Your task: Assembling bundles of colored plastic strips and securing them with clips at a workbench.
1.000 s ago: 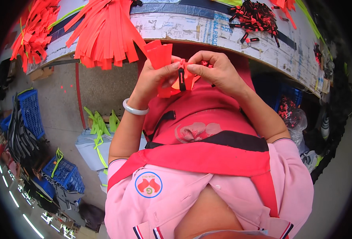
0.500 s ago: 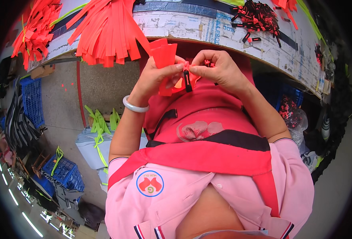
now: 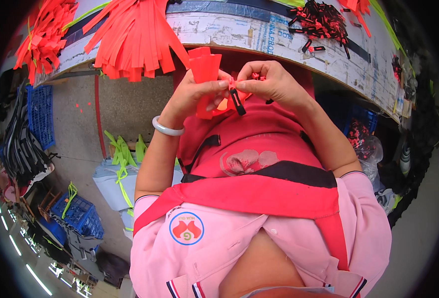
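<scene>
My left hand [image 3: 195,95] is closed on a few bright coral-red fabric strips [image 3: 205,68], whose flat ends stand up above the thumb. Close beside it, my right hand [image 3: 276,85] pinches the red end of a small black-and-red pull tab [image 3: 238,103] between thumb and forefinger. The black loop of that tab hangs down between the two hands, against the red apron [image 3: 259,129]. More red-and-black pieces [image 3: 257,76] show inside the curled right fingers. The fingertips of both hands nearly meet at the tab, so the exact join with the strip is hidden.
Ahead is a worn white table edge [image 3: 219,31]. A fan of coral-red strips [image 3: 135,42] hangs over it, with another bunch [image 3: 43,39] farther left. A pile of black-and-red tabs [image 3: 321,22] lies right. Blue crates [image 3: 78,213] stand on the floor at left.
The black loop of the tab has swung slightly to the right at its lower end. Both hands keep nearly the same place and grip.
</scene>
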The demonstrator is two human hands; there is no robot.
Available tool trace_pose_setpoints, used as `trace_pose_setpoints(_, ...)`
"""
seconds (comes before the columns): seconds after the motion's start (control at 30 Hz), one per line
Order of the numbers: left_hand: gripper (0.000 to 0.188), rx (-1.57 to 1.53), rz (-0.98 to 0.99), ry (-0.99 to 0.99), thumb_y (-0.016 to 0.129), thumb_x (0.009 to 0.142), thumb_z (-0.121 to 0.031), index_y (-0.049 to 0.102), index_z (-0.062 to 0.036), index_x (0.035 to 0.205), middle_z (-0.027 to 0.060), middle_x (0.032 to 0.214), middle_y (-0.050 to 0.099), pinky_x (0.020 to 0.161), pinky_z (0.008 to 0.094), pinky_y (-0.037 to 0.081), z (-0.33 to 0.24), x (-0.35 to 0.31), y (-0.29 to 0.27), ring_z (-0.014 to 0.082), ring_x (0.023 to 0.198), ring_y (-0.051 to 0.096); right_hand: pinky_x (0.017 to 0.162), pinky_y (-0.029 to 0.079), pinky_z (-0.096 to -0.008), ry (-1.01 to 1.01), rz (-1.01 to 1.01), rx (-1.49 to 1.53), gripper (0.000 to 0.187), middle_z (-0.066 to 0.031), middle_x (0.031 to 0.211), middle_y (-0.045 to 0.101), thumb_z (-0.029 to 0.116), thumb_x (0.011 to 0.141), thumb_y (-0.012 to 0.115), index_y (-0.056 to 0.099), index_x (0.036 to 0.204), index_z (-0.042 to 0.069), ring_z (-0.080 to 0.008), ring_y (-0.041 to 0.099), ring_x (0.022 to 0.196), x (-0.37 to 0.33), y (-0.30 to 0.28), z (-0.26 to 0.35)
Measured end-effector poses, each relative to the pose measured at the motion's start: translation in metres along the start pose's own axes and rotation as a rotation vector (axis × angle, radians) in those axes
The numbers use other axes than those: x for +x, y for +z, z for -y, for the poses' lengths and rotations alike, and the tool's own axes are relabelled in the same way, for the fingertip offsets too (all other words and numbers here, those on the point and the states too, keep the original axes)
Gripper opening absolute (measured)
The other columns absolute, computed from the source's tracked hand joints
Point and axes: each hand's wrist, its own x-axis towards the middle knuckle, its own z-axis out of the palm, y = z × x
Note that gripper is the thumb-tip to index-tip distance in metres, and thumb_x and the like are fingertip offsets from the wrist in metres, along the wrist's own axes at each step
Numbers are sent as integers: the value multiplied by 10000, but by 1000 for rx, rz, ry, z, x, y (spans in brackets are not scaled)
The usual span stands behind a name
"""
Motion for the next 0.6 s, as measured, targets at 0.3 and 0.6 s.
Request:
trace_pose_setpoints(0.3,180,-16,-16,-5,658,854,-149,642,13,930,60,705,620,393,219,389,1,-1,-1,100,513,543,478,307,-174,-4,56,-48,161,32,694,584,193,850,692,630,850,44,-6,433,549,5,-2,8)
trace_pose_setpoints(0.6,177,-94,21,-13,658,841,-142,640,16,918,59,693,610,384,212,365,1,-2,0,91,502,528,475,294,-183,13,94,-40,174,29,675,583,202,839,685,628,843,38,-10,419,538,3,-1,13)
